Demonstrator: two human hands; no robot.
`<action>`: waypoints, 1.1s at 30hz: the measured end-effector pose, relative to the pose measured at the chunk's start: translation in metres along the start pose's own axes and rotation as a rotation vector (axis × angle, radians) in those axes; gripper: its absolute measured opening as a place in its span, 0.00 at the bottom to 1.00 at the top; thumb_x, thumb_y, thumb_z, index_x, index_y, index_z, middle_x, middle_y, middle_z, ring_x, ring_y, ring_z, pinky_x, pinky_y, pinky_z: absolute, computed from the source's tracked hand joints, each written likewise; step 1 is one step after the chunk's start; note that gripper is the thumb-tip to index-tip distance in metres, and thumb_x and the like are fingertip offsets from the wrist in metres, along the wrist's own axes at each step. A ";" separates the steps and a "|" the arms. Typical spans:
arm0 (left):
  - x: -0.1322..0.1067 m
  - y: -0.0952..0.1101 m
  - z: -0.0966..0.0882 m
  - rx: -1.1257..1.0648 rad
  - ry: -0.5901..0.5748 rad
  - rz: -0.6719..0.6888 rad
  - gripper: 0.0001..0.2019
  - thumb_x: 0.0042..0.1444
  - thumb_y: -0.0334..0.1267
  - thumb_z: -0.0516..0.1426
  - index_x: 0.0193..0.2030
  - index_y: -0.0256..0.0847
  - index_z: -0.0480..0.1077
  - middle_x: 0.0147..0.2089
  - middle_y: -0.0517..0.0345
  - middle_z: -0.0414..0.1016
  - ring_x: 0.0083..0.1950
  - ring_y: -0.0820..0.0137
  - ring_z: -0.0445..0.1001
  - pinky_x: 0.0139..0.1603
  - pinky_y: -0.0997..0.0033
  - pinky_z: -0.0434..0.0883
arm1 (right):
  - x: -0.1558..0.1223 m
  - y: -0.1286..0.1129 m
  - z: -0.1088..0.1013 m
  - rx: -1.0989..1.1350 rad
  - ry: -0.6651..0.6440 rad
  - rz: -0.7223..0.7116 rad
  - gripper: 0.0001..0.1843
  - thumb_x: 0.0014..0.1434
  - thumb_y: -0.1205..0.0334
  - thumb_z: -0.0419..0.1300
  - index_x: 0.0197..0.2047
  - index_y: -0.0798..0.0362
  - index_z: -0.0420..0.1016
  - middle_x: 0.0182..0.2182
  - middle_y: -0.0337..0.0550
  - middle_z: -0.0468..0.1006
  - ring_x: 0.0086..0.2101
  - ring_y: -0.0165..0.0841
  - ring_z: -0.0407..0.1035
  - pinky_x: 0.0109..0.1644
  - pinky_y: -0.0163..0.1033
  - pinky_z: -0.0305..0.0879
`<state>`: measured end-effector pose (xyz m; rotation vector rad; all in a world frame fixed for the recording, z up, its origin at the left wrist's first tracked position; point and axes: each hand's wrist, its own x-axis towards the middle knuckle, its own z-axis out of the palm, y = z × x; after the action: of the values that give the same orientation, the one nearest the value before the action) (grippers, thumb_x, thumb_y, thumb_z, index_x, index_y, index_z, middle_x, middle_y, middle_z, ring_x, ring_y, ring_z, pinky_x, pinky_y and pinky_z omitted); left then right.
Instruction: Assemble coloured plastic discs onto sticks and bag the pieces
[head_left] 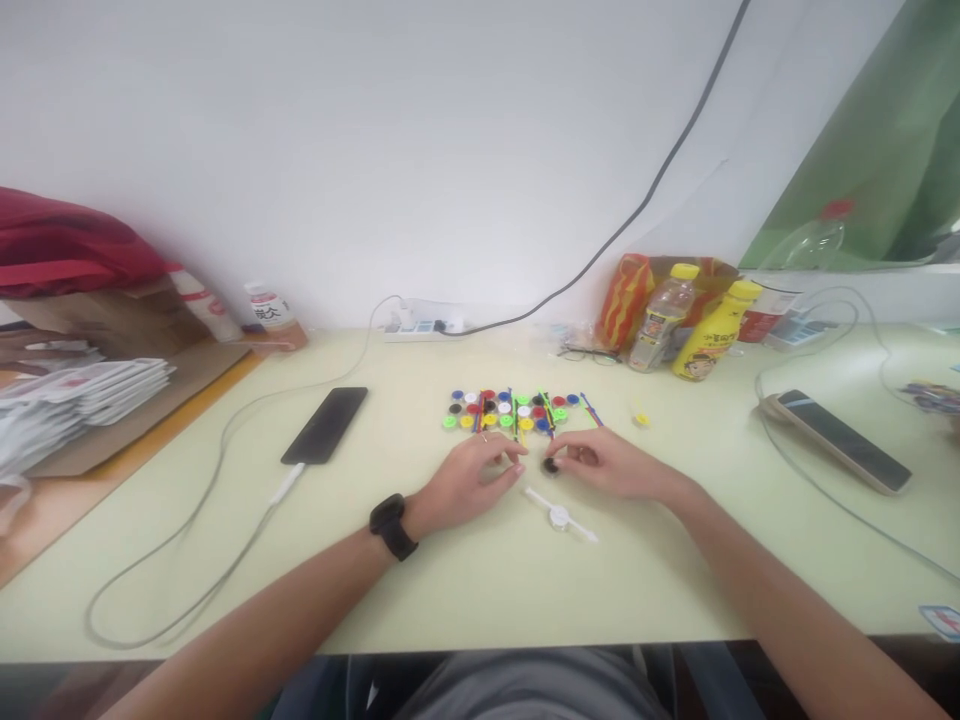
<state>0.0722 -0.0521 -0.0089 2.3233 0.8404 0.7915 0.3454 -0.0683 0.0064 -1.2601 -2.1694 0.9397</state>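
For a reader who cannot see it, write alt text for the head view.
A person's right hand pinches a small black disc at a pale table; the left hand, open, is close by. Beyond them lie colored discs and thin sticks; nearer lies a white double-armed piece.

Discs [506, 422] lie mid-frame on the table [450, 600], a phone [324, 426] to their left, a spinner [559, 517] below them, bottles [663, 322] toward upper right.
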 end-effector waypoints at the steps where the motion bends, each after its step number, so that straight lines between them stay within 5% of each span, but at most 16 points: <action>1: 0.000 0.001 -0.001 0.002 -0.006 0.006 0.10 0.70 0.42 0.58 0.53 0.46 0.77 0.48 0.54 0.80 0.46 0.65 0.75 0.50 0.64 0.72 | 0.000 -0.007 0.003 0.044 -0.025 -0.025 0.14 0.68 0.52 0.57 0.50 0.47 0.78 0.26 0.34 0.72 0.26 0.31 0.63 0.30 0.36 0.56; 9: 0.002 0.004 -0.002 -0.003 -0.062 0.050 0.08 0.70 0.39 0.58 0.51 0.46 0.79 0.47 0.54 0.79 0.49 0.64 0.75 0.53 0.63 0.71 | -0.008 -0.022 0.003 0.026 -0.276 0.026 0.12 0.57 0.52 0.68 0.33 0.52 0.75 0.25 0.35 0.72 0.27 0.29 0.65 0.30 0.35 0.57; 16: 0.001 0.002 -0.002 -0.020 -0.071 0.042 0.07 0.69 0.38 0.58 0.47 0.44 0.79 0.46 0.53 0.79 0.48 0.64 0.76 0.53 0.63 0.71 | -0.018 0.003 -0.040 -0.057 -0.316 0.184 0.04 0.52 0.62 0.63 0.28 0.53 0.76 0.24 0.37 0.75 0.27 0.31 0.66 0.30 0.36 0.58; 23: 0.000 0.004 -0.002 -0.027 -0.079 0.037 0.07 0.69 0.38 0.58 0.46 0.44 0.79 0.45 0.53 0.80 0.47 0.64 0.76 0.53 0.63 0.71 | -0.031 0.034 -0.074 -0.311 -0.101 0.364 0.06 0.51 0.62 0.61 0.25 0.51 0.76 0.25 0.39 0.75 0.27 0.32 0.66 0.30 0.37 0.56; 33: 0.001 0.003 -0.002 -0.028 -0.094 0.048 0.07 0.68 0.40 0.60 0.46 0.44 0.79 0.45 0.53 0.80 0.47 0.64 0.76 0.53 0.62 0.72 | -0.023 0.050 -0.076 -0.470 0.331 0.459 0.08 0.54 0.57 0.61 0.27 0.50 0.75 0.25 0.40 0.76 0.28 0.34 0.69 0.31 0.37 0.57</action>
<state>0.0724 -0.0528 -0.0054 2.3443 0.7313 0.7030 0.4364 -0.0458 0.0182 -2.0340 -1.9266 0.3286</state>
